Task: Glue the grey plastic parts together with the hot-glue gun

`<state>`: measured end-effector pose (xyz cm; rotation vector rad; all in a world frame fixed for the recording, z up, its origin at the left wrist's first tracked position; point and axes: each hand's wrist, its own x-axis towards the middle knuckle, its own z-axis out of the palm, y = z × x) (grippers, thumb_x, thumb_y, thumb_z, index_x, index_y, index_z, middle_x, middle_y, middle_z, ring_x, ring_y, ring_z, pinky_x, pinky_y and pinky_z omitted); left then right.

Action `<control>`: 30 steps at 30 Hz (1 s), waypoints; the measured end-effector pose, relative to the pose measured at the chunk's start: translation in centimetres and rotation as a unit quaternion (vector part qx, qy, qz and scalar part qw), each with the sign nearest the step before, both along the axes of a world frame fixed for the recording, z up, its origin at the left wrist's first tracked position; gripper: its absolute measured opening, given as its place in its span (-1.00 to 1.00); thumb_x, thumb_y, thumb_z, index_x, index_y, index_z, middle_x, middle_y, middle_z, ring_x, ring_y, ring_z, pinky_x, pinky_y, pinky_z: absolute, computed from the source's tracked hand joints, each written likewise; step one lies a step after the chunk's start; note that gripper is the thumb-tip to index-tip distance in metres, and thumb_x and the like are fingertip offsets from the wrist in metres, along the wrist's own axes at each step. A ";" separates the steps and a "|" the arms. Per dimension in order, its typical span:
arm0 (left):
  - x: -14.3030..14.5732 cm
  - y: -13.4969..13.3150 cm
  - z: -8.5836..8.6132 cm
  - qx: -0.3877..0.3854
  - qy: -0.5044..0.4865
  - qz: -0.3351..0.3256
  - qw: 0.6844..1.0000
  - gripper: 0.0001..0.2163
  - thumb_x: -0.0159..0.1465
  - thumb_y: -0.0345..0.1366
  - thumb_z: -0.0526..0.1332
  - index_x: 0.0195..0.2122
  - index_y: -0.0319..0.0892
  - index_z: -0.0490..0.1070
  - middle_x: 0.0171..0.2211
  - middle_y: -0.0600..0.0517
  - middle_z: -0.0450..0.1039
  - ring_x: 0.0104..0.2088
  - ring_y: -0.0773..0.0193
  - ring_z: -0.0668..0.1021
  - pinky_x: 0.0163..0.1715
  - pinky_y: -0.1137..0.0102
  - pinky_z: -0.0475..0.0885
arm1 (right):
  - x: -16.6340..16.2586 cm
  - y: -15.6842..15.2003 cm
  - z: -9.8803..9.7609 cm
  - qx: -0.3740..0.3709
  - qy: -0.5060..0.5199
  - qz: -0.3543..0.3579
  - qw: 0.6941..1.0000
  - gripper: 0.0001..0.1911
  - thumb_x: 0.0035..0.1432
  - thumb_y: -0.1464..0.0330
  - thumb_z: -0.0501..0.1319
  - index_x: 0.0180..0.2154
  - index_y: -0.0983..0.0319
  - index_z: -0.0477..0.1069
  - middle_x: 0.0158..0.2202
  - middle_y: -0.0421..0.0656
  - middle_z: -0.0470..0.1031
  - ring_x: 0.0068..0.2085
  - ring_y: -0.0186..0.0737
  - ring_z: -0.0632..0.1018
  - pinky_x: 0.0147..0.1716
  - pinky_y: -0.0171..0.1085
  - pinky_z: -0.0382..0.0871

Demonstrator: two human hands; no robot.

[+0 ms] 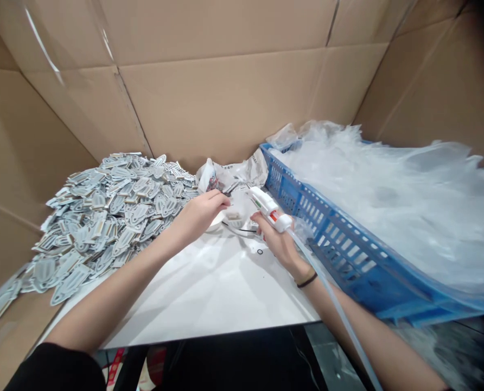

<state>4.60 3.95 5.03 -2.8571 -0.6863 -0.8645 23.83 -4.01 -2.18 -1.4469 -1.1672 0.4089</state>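
Note:
My right hand (280, 241) is wrapped round a white glue gun (268, 209), its nozzle pointing up and to the left. From its back end a long translucent glue stick (327, 288) trails down past my forearm. To the left of the nozzle is my left hand (203, 212), palm down with the fingers pressed together; what they pinch, if anything, is hidden. Beneath and between both hands lie a white round piece (215, 222) and some translucent film (242, 203). A small black ring (260, 251) rests on the white tabletop (221, 293).
At left a large heap of grey-white flat tags (115, 217) spreads over the table. Along the right stands a blue plastic crate (339, 255) piled with translucent bags (396, 201). Crumpled printed wrapping (254, 168) sits at the back, against cardboard walls (225, 98).

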 end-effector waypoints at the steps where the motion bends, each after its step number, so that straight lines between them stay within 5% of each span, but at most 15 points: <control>1: -0.6 -0.6 0.6 -0.013 -0.010 -0.012 1.000 -0.80 0.41 -0.31 0.01 -0.20 -0.21 0.41 -0.26 -0.03 0.47 -0.25 0.28 0.51 -0.23 0.42 0.35 | 0.0 0.0 0.0 -0.001 -0.003 -0.001 1.000 -0.64 0.13 0.08 0.18 -0.51 0.21 0.38 -0.64 -0.24 0.34 -0.57 -0.30 0.35 -0.57 -0.31 0.16; 6: -2.9 -3.4 1.8 -0.032 -0.025 -0.008 0.999 -0.80 0.41 -0.29 0.01 -0.22 -0.17 0.41 -0.27 -0.02 0.48 -0.25 0.30 0.53 -0.23 0.44 0.38 | -0.2 0.0 0.0 0.000 -0.042 -0.021 0.999 -0.62 0.11 0.09 0.21 -0.58 0.21 0.35 -0.65 -0.23 0.34 -0.57 -0.29 0.36 -0.57 -0.29 0.14; 12: -4.6 -4.4 -0.4 -0.063 0.007 -0.009 0.998 -0.79 0.40 -0.36 -0.03 -0.18 -0.16 0.40 -0.18 -0.04 0.47 -0.20 0.30 0.53 -0.20 0.46 0.39 | -0.3 0.1 -0.4 -0.020 -0.049 -0.017 0.998 -0.62 0.10 0.05 0.20 -0.51 0.22 0.41 -0.65 -0.21 0.37 -0.59 -0.28 0.37 -0.60 -0.30 0.12; 16: -6.0 -4.8 -2.1 -0.073 -0.040 0.125 0.989 -0.77 0.38 -0.32 -0.04 -0.14 -0.17 0.39 -0.14 -0.10 0.47 -0.17 0.21 0.53 -0.18 0.37 0.37 | -0.2 0.2 -0.7 -0.007 -0.067 -0.011 0.998 -0.61 0.11 0.04 0.18 -0.51 0.22 0.40 -0.63 -0.19 0.39 -0.57 -0.26 0.40 -0.59 -0.30 0.16; 20: -7.1 -5.0 -3.7 -0.217 0.046 0.225 0.949 -0.73 0.30 -0.09 0.09 -0.30 -0.16 0.44 -0.40 -0.01 0.50 -0.43 0.21 0.51 -0.42 0.39 0.29 | -0.2 0.3 -0.8 0.001 -0.080 -0.007 0.997 -0.62 0.11 0.04 0.18 -0.52 0.20 0.34 -0.62 -0.20 0.38 -0.56 -0.26 0.40 -0.59 -0.31 0.17; 26: -6.2 -4.4 -5.8 -0.347 0.058 0.190 0.917 -0.71 0.28 -0.06 0.11 -0.36 -0.14 0.50 -0.42 0.04 0.53 -0.44 0.24 0.51 -0.45 0.43 0.24 | -0.4 0.1 -0.6 0.011 -0.108 0.003 0.994 -0.59 0.09 0.06 0.19 -0.59 0.16 0.16 -0.65 -0.23 0.27 -0.60 -0.30 0.31 -0.62 -0.31 0.09; 30: -5.4 -4.5 -6.3 -0.353 0.042 0.177 0.918 -0.76 0.26 -0.16 0.12 -0.43 -0.17 0.46 -0.45 0.03 0.52 -0.45 0.24 0.49 -0.46 0.43 0.23 | -0.5 0.0 -0.4 0.009 -0.108 0.000 0.994 -0.59 0.10 0.07 0.18 -0.60 0.16 0.15 -0.65 -0.23 0.26 -0.59 -0.30 0.30 -0.62 -0.31 0.08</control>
